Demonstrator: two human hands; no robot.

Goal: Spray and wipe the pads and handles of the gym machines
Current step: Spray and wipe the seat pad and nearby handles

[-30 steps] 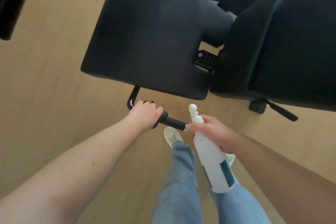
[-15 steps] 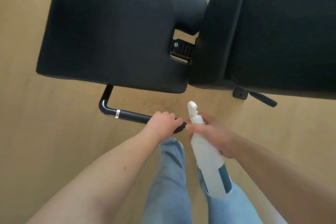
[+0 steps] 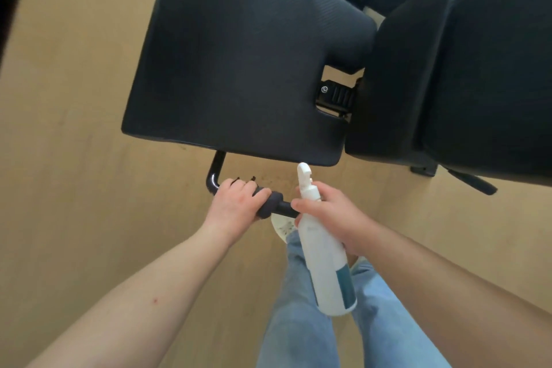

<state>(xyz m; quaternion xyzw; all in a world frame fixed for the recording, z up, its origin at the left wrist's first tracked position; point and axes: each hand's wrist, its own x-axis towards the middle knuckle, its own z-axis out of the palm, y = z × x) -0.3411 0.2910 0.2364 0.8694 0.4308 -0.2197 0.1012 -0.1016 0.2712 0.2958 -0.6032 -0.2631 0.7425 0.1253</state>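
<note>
The left hand (image 3: 236,206) is curled tightly around the black handle (image 3: 213,181) of a gym machine. What looks like a dark cloth (image 3: 269,202) is bunched under its fingers and wrapped round the bar. The right hand (image 3: 331,216) is closed around the neck of a white spray bottle (image 3: 327,266), with the nozzle pointing up and the body hanging toward the person's jeans (image 3: 298,323). The bottle sits just beside the handle's free end, probably kept ready for another spray while the left hand wipes. The handle juts out from beneath a large black seat pad (image 3: 245,63). A second pad (image 3: 484,69) stands to its right, above a tan floor (image 3: 74,128).
</note>
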